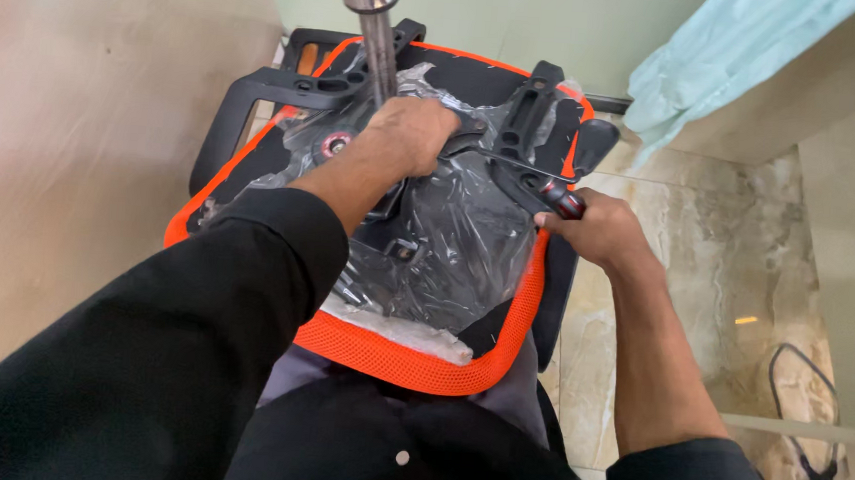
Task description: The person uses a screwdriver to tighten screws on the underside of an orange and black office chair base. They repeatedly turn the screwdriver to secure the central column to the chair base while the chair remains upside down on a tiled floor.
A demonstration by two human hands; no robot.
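- The right hand (604,227) gripped a screwdriver (532,177), its long axis pointing left toward the mechanism plate (402,243).
- The left hand (415,134), nearer, pressed that plate with curled fingers.

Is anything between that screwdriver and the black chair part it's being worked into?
Yes, the clear plastic wrap lies over the black mechanism under the seat. The right hand holds the screwdriver, its shaft running over the wrap. The left hand presses there; the tip's contact is hidden.
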